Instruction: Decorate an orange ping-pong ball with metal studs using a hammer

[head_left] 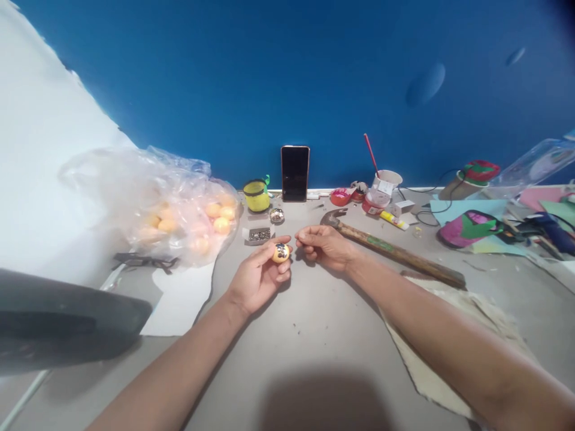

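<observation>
Pale cloth under right forearm, on grey bench. Left hand: fingers curled round a small orange ball with dark, shiny patches, held above bench. Right hand just beside: fingertips pinched narrow; cannot tell what, if anything, lies between. Beyond: box of small metallic pieces, hammer to right. Farthest, phone upright by blue wall.

I can't tell what, if anything, the right hand pinches. Its forearm hides some cloth; my left edge crops a dark object.
</observation>
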A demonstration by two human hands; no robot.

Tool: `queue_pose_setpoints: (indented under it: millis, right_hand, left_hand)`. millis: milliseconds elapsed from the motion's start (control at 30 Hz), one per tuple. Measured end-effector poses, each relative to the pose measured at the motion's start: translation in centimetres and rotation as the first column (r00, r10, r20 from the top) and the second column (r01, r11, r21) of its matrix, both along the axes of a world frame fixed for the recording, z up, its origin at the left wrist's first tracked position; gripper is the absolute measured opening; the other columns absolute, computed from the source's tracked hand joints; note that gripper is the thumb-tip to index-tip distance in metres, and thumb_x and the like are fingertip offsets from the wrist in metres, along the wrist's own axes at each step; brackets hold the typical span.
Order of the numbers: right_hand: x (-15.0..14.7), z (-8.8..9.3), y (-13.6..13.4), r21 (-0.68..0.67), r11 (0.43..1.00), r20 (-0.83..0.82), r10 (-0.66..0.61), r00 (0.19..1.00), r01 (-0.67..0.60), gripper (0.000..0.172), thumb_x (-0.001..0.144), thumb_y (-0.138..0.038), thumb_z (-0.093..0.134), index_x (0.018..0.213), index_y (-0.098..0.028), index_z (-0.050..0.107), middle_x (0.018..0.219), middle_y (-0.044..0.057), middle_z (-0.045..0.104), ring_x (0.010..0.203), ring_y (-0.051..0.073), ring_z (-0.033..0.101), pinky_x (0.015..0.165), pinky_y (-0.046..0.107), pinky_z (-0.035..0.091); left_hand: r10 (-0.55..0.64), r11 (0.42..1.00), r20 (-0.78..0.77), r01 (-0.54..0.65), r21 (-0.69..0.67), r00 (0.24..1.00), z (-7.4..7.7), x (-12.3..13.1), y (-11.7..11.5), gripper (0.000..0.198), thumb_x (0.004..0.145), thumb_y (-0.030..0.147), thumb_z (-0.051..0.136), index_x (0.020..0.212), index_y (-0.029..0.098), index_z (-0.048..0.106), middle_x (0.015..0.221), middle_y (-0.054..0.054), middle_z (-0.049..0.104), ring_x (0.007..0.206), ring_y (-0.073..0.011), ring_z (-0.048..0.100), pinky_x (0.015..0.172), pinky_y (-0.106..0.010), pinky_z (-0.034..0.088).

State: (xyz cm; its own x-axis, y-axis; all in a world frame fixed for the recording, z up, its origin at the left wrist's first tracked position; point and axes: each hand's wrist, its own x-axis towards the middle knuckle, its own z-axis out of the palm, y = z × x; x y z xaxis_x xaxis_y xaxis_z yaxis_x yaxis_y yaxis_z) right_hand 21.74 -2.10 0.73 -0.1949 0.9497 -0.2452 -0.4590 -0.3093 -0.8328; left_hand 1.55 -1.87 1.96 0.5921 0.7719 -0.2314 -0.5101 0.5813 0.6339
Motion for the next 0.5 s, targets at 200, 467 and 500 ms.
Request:
queue_pose_setpoints:
  millis: [200,467,500]
  right_hand:
    - [0.29,-0.17,0.08,0.026,0.996,-0.043,0.086,0.995,-0.085,0.041,0.062,-0.039,0.098,0.069,-0.013,0.067,0.062,-0.002,0.057,0.052,0.005,0.041,0.049,0.020,0.030]
    - [0.14,0.41,-0.07,0.060,0.992,-0.063,0.111,0.992,-0.108,0.038,0.061,-0.034,0.098,0.079,-0.014,0.070,0.073,0.001,0.065,0.056,0.006,0.042,0.050,0.020,0.029]
    - [0.16,0.33,-0.07,0.069,0.991,-0.069,0.119,0.990,-0.114,0.038,0.062,-0.033,0.098,0.080,-0.014,0.070,0.074,0.001,0.065,0.056,0.006,0.043,0.050,0.020,0.029]
  left_hand:
    - [0.010,1.000,-0.063,-0.011,-0.024,0.998,-0.35,0.16,0.07,0.023,0.101,0.023,0.051,0.108,0.012,0.070,0.094,-0.014,0.071,0.059,-0.0125,0.056,0.051,-0.023,0.046]
    - [0.014,1.000,-0.072,-0.014,-0.001,0.997,-0.65,0.17,0.26,0.017,0.095,0.023,0.064,0.107,0.012,0.069,0.085,-0.007,0.066,0.064,-0.0149,0.062,0.057,-0.026,0.054]
    - [0.002,1.000,-0.076,-0.002,0.005,0.997,-0.64,0.17,0.22,0.017,0.094,0.025,0.066,0.105,0.012,0.069,0.083,-0.007,0.066,0.064,-0.0150,0.062,0.057,-0.026,0.054]
